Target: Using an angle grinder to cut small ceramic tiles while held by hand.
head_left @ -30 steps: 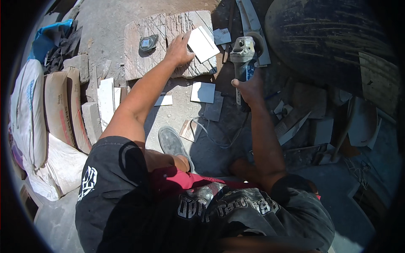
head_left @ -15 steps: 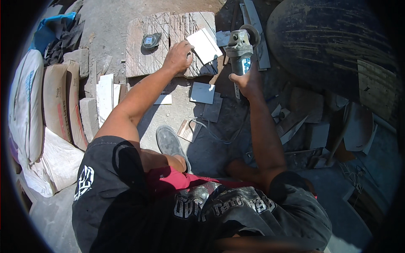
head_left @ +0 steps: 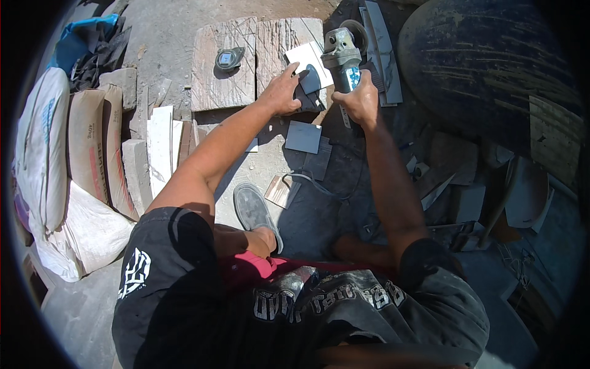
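Note:
In my right hand is an angle grinder, its fingers wrapped round the body and the disc end pointing away from me. The grinder is just right of a white tile that lies on a stone slab. My left hand is at the tile's near left edge, fingers apart and thumb spread; whether the fingertips touch the tile is unclear. A dark shadow covers part of the tile. On the slab's left part rests a tape measure.
Tile pieces and a grey cord lie on the ground before me. Sacks stand at the left, beside upright tile strips. A large dark rounded object and broken tile offcuts occupy the right.
The grinder has moved left and slightly farther away, closer to the tile, and a shadow now falls on the tile. My left hand has shifted right and spread its fingers.

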The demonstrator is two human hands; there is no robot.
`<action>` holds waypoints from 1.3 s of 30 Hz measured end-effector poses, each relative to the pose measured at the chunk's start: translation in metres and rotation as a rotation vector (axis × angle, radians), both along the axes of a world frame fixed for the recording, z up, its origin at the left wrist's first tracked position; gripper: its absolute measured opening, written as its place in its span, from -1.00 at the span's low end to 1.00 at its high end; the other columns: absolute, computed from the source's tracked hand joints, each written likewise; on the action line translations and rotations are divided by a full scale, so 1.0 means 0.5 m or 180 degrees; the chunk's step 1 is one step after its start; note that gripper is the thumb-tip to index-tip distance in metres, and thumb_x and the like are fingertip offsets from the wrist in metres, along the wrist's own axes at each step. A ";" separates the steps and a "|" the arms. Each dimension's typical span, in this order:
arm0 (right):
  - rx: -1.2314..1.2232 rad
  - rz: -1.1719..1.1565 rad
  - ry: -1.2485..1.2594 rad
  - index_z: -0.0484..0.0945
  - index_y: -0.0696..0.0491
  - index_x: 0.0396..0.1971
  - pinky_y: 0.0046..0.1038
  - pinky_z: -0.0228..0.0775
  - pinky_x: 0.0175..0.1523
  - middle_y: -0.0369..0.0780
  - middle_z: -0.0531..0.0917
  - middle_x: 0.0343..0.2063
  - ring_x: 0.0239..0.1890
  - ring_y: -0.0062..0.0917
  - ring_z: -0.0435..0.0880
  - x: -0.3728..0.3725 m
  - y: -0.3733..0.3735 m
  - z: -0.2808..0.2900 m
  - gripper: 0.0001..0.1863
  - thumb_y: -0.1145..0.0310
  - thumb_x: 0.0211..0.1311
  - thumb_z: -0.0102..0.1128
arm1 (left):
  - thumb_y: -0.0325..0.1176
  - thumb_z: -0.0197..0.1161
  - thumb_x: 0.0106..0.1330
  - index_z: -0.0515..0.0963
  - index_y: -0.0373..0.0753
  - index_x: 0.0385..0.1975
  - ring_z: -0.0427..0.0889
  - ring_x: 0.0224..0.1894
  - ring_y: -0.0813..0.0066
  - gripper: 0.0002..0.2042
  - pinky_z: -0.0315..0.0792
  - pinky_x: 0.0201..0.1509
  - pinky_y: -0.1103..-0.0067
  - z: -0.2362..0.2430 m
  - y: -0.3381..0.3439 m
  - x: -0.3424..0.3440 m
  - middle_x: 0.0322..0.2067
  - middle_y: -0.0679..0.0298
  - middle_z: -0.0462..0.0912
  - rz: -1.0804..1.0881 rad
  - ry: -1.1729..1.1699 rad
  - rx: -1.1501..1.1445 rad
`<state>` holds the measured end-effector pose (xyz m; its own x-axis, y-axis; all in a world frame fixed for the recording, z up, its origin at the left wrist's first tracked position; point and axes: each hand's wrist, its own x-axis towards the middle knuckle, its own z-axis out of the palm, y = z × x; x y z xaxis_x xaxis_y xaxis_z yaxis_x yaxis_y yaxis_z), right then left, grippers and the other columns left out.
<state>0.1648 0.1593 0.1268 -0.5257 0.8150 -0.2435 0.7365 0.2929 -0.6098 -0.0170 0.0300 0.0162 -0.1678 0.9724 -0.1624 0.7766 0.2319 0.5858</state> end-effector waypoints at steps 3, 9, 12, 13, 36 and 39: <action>-0.0026 -0.0068 0.0130 0.37 0.31 -0.06 -0.20 0.55 -0.05 0.17 0.66 -0.28 -0.19 0.00 0.72 0.007 0.011 -0.001 -0.24 0.19 -0.25 0.50 | -0.28 0.41 -0.01 0.37 -0.32 0.24 0.33 0.37 0.00 -0.28 0.28 0.41 0.27 0.007 0.021 -0.004 0.43 -0.02 0.12 0.0080 -0.0045 0.0067; 0.0224 0.0123 -0.0151 0.36 0.30 -0.09 -0.14 0.53 -0.01 0.24 0.65 -0.28 -0.15 0.11 0.69 -0.009 0.016 -0.016 -0.26 0.19 -0.23 0.53 | -0.20 0.52 -0.02 0.51 -0.32 0.16 0.27 0.40 0.06 -0.32 0.20 0.44 0.24 0.007 -0.005 0.026 0.37 -0.02 0.23 -0.0122 0.0425 0.0192; 0.0244 0.0065 -0.0153 0.36 0.30 -0.08 -0.13 0.53 0.00 0.24 0.66 -0.27 -0.14 0.11 0.69 -0.024 0.010 -0.029 -0.25 0.18 -0.23 0.54 | -0.17 0.54 -0.02 0.66 -0.39 -0.06 0.27 0.40 0.04 -0.46 0.17 0.45 0.24 -0.001 -0.001 0.056 0.33 -0.06 0.29 -0.0008 0.0894 -0.0061; 0.0192 0.0071 -0.0216 0.36 0.30 -0.07 -0.13 0.53 0.00 0.24 0.66 -0.26 -0.14 0.11 0.69 -0.029 0.006 -0.025 -0.24 0.18 -0.23 0.54 | -0.17 0.53 0.00 0.69 -0.42 -0.13 0.27 0.40 0.05 -0.51 0.15 0.46 0.25 -0.008 0.000 0.060 0.32 -0.07 0.31 0.0206 0.1021 -0.0080; -0.0024 -0.0077 -0.0147 0.39 0.20 -0.03 -0.15 0.61 -0.02 0.07 0.67 -0.20 -0.12 -0.04 0.73 -0.149 -0.023 -0.100 -0.37 0.34 -0.12 0.51 | -0.53 0.15 -0.10 0.55 -0.37 -0.22 0.44 -0.18 -0.10 -0.65 0.33 0.03 0.17 -0.020 -0.003 -0.013 -0.22 -0.09 0.48 -0.0660 0.1064 -0.0112; -0.0055 -0.0087 -0.0142 0.39 0.20 -0.03 -0.16 0.61 -0.03 0.07 0.67 -0.20 -0.12 -0.05 0.73 -0.152 -0.023 -0.105 -0.38 0.36 -0.11 0.49 | -0.50 0.18 -0.07 0.55 -0.38 -0.18 0.43 -0.14 -0.12 -0.64 0.32 0.06 0.16 -0.010 -0.002 -0.018 -0.16 -0.12 0.49 -0.0704 0.1050 -0.0046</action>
<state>0.0890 0.1479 0.0743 -0.4917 0.8244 -0.2803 0.7705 0.2620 -0.5811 -0.0258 0.0292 0.0111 0.0001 0.9889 -0.1486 0.9547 0.0442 0.2944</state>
